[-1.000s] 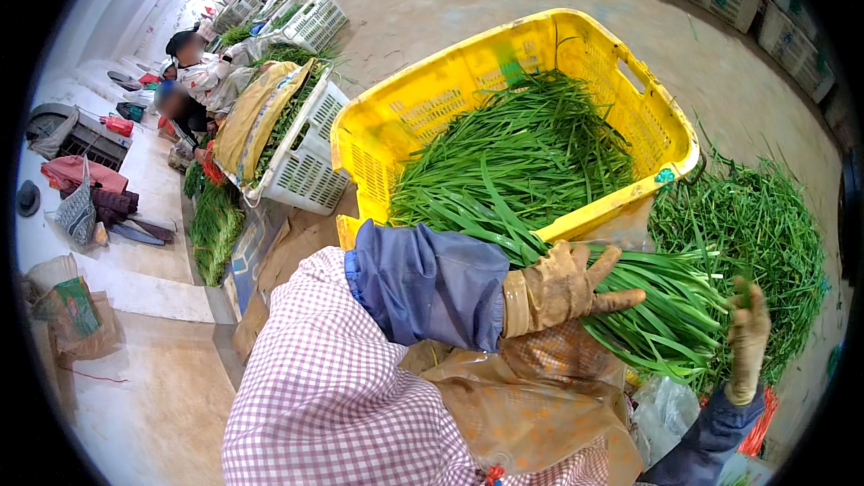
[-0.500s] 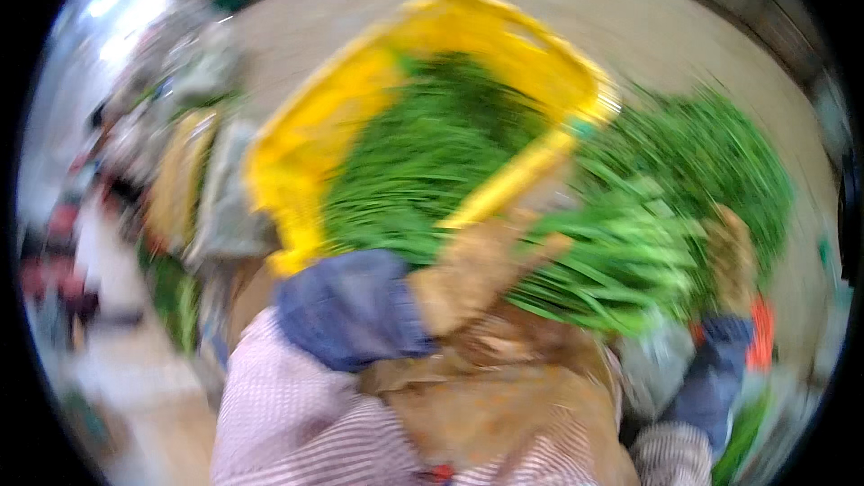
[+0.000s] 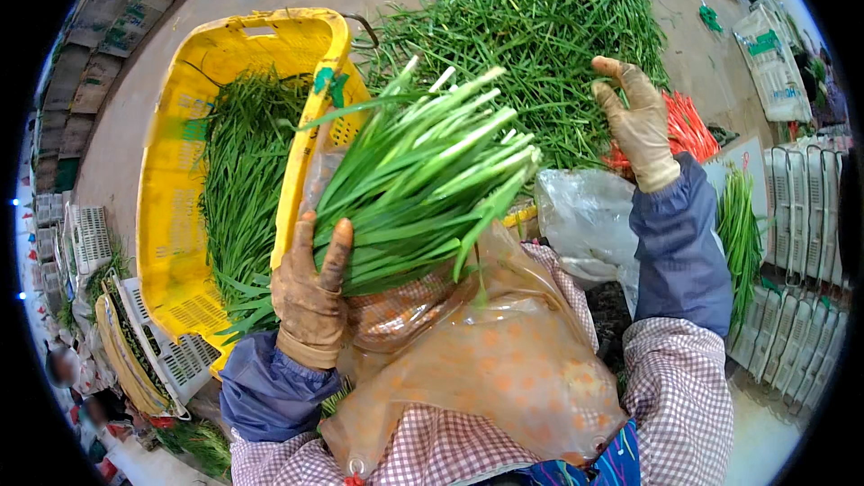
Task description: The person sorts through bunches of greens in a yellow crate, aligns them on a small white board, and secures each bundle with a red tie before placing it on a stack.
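Note:
A loose bunch of garlic chives [image 3: 423, 189] lies above my lap, its white stem ends pointing up and to the right. My left hand [image 3: 310, 297], in a soiled tan glove, holds the bunch by its leafy side, thumb and a finger showing and the other fingers partly hidden. My right hand [image 3: 637, 117], gloved as well, is raised apart from the bunch, its fingers bent and spread with nothing seen between them. Just beyond it lies a big heap of loose chives [image 3: 540, 45]. Bright red strips [image 3: 686, 130] lie beside its wrist.
On the left stands a yellow plastic crate [image 3: 171, 207] with more chives [image 3: 247, 189] inside. A clear plastic bag [image 3: 585, 211] lies right of my lap, which a brown plastic apron [image 3: 486, 351] covers. White crates [image 3: 805, 207] stand at far right, near another green bundle [image 3: 740, 243].
My view has swung right, so the crate appears farther left. The bunch now tilts upward, its stem ends free of my right hand, which has moved up and away.

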A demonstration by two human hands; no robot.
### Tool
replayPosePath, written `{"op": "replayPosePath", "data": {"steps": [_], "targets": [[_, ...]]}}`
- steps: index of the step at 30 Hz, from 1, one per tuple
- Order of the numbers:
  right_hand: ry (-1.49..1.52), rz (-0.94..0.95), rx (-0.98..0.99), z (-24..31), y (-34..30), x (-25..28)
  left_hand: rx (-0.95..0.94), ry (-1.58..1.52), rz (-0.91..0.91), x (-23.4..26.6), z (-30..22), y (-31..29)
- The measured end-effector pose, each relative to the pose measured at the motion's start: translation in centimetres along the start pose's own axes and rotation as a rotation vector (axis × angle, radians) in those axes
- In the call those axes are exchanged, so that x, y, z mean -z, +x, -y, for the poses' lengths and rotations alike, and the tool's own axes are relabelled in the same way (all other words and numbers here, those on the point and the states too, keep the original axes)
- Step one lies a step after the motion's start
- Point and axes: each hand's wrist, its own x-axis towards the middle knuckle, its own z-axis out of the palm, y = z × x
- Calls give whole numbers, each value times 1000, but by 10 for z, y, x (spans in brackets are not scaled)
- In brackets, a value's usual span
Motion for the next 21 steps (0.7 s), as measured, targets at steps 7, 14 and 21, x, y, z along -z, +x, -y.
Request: {"op": "replayPosePath", "data": {"steps": [7,14,21], "targets": [[-168,688,167,101,1,-43,12,34,-10,-3,3,-3],[481,605,14,77,-11,-84,15,49,-39,-5,1,-5],[-221,48,-185,-47,-1,-7,59,-47,-64,-12,-1,1]]}}
